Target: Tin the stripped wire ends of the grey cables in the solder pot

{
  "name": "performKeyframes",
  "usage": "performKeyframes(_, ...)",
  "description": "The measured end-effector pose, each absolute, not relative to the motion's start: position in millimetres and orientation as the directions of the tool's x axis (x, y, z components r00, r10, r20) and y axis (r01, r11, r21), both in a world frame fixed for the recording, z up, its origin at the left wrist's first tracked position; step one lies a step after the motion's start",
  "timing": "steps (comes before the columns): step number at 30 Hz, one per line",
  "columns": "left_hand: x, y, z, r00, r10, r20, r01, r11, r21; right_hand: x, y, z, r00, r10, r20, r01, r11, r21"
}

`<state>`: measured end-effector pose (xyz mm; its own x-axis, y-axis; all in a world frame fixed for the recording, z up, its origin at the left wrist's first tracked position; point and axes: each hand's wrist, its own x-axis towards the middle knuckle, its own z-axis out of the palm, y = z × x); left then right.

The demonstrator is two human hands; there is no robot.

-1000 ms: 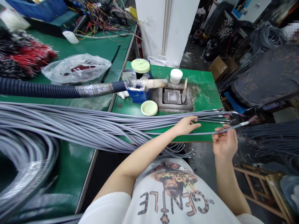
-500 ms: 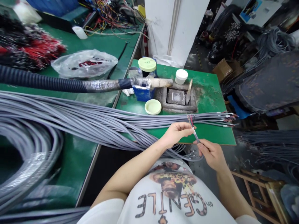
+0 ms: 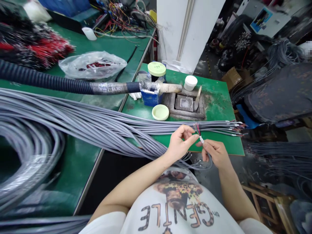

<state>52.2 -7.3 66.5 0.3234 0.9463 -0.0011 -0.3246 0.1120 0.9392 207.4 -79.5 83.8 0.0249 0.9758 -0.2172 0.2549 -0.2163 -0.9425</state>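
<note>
My right hand (image 3: 216, 154) pinches a grey multi-core cable (image 3: 209, 161) just below a short white band (image 3: 201, 139) near its end. From that end fans out a tuft of thin coloured wires (image 3: 197, 128), red, black and other shades. My left hand (image 3: 180, 142) is at the wires, its thumb and curled index finger closed around their base. Behind both hands, a bundle of grey cables (image 3: 156, 127) runs across the green bench, with stripped, coloured ends at the right. More grey cable ends hang below my left wrist.
A soldering pot (image 3: 185, 103) is set in a stained frame, a flat blade (image 3: 198, 99) leaning in it. A ribbed hose (image 3: 109, 88) rests over a blue box (image 3: 151, 98). Nearby are a pale green lid (image 3: 160, 112), a white tub (image 3: 190, 83) and a lidded jar (image 3: 156, 69).
My right hand has slid up the cable, closer to the white band. My left hand has moved slightly left and off the band to the wires. The view has shifted a little.
</note>
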Motion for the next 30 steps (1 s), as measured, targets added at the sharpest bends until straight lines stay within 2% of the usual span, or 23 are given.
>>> performKeyframes(3, 47.0, -4.3, 71.5, 0.316, 0.947, 0.06, -0.254, 0.023, 0.967, 200.5, -75.1, 82.4, 0.008, 0.975, -0.221, 0.223, -0.217, -0.95)
performKeyframes(9, 46.4, 3.3, 69.0, 0.309, 0.951, 0.012, -0.232, 0.063, 0.971, 193.1, -72.0, 83.9, -0.008, 0.978, -0.208, 0.234, -0.2, -0.951)
performKeyframes(13, 45.3, 6.0, 68.8, 0.31, 0.95, 0.039, -0.205, 0.027, 0.978, 192.3, -70.4, 85.3, -0.018, 0.974, -0.224, 0.213, -0.215, -0.953)
performKeyframes(15, 43.2, 4.7, 70.7, 0.289, 0.948, 0.131, -0.164, -0.086, 0.983, 191.4, -67.5, 84.6, -0.054, 0.961, -0.272, 0.125, -0.264, -0.956)
performKeyframes(17, 40.2, 1.8, 72.4, 0.269, 0.909, 0.319, -0.089, -0.306, 0.948, 189.0, -62.9, 83.0, -0.124, 0.939, -0.321, -0.026, -0.326, -0.945)
performKeyframes(20, 34.7, -2.9, 72.5, 0.264, 0.741, 0.617, 0.007, -0.641, 0.767, 182.6, -55.0, 81.1, -0.189, 0.927, -0.323, -0.282, -0.367, -0.887)
performKeyframes(22, 31.3, -4.7, 71.2, 0.251, 0.632, 0.734, 0.018, -0.761, 0.649, 178.0, -50.8, 80.9, -0.191, 0.93, -0.313, -0.401, -0.365, -0.84)
performKeyframes(24, 28.8, -5.5, 69.9, 0.244, 0.566, 0.787, 0.014, -0.814, 0.581, 174.5, -48.3, 81.1, -0.195, 0.927, -0.321, -0.457, -0.375, -0.806)
performKeyframes(26, 27.4, -6.4, 69.2, 0.254, 0.546, 0.798, 0.0, -0.825, 0.564, 172.5, -47.6, 81.0, -0.184, 0.928, -0.324, -0.487, -0.373, -0.79)
performKeyframes(28, 26.9, -8.0, 69.3, 0.269, 0.558, 0.785, -0.036, -0.809, 0.587, 170.7, -48.3, 80.4, -0.17, 0.935, -0.31, -0.493, -0.353, -0.795)
performKeyframes(30, 27.2, -10.4, 70.7, 0.259, 0.624, 0.737, -0.088, -0.745, 0.661, 168.1, -49.7, 79.5, -0.139, 0.949, -0.283, -0.485, -0.314, -0.816)
